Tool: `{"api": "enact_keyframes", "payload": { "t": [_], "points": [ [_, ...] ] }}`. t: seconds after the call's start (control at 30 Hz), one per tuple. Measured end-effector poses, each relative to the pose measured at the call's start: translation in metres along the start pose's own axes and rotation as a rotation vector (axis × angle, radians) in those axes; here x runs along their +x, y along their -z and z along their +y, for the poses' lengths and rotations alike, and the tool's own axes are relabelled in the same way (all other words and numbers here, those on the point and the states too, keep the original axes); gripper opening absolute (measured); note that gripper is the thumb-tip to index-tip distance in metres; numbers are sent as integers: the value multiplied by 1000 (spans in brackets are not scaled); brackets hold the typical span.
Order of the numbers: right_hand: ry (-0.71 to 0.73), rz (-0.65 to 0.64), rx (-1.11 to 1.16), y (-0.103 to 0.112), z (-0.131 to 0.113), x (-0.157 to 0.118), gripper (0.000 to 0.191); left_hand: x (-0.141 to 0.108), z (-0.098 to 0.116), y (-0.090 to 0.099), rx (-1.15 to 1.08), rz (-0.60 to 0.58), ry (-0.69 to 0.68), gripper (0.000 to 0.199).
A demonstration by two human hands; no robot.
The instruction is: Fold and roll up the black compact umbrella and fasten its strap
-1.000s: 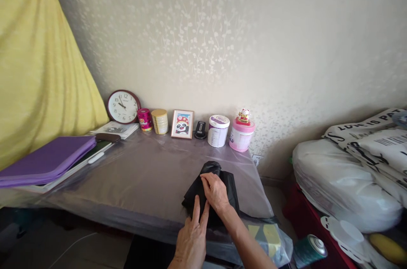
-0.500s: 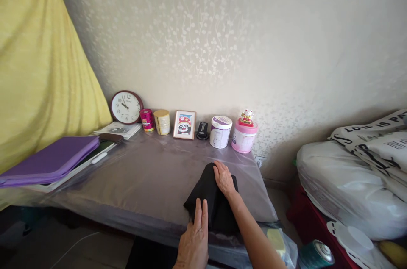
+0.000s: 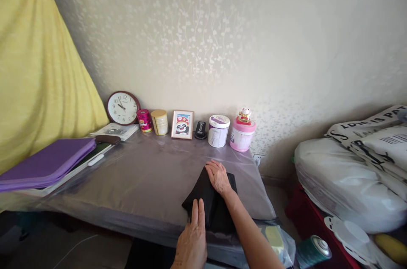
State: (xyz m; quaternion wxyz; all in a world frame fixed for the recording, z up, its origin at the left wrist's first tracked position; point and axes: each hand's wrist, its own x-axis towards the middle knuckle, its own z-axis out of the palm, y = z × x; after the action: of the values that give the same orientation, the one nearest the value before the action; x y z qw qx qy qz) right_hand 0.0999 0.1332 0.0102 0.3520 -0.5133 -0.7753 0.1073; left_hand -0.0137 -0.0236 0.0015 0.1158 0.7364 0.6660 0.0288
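Observation:
A black folded cloth-like item (image 3: pixel 219 214) lies at the front right part of the covered table (image 3: pixel 143 176). My right hand (image 3: pixel 218 177) rests flat on its upper part, fingers stretched toward the upper left. Lower down, my left hand (image 3: pixel 193 235) touches the near left part of the black item, two fingers extended forward; its other fingers are mostly hidden. Neither hand is seen gripping anything.
Along the wall stand a clock (image 3: pixel 123 108), a magenta can (image 3: pixel 144 120), a yellow-lidded tin (image 3: pixel 159 122), a panda picture (image 3: pixel 182 125), a white tub (image 3: pixel 218 131) and a pink tub (image 3: pixel 242 135). Purple folder (image 3: pixel 47 163) at left; spray can (image 3: pixel 313 252) at lower right.
My right hand has slid slightly left and down across the top of the black item. The view has shifted a little; my left hand stays at the near left part.

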Motion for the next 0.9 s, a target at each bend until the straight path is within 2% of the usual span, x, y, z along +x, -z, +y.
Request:
{"api": "enact_keyframes", "payload": {
  "t": [0.07, 0.13, 0.27, 0.37, 0.5, 0.67, 0.77, 0.9],
  "points": [
    [-190, 79, 77, 4, 15, 12, 24, -1, 2, 5, -1, -22, 13, 85],
    [-324, 138, 115, 15, 31, 13, 26, -3, 3, 10, -21, -35, 22, 82],
    [-510, 195, 174, 46, 60, -19, 29, -5, 2, 14, -84, -52, 17, 77],
    [-606, 178, 283, 63, 70, -48, 32, -5, -1, 11, -116, -27, 10, 73],
    [-694, 124, 429, 67, 61, -68, 31, -5, -7, 10, -187, 19, -13, 67],
    [-753, 44, 540, 64, 39, -69, 33, -6, -13, 18, -291, 25, -18, 64],
    [-699, 27, 411, 65, 37, -66, 36, -5, -17, 19, -341, 19, -33, 65],
    [-617, 98, 202, 66, 39, -62, 31, -3, -21, 15, -386, 43, -51, 64]
  ]
}}
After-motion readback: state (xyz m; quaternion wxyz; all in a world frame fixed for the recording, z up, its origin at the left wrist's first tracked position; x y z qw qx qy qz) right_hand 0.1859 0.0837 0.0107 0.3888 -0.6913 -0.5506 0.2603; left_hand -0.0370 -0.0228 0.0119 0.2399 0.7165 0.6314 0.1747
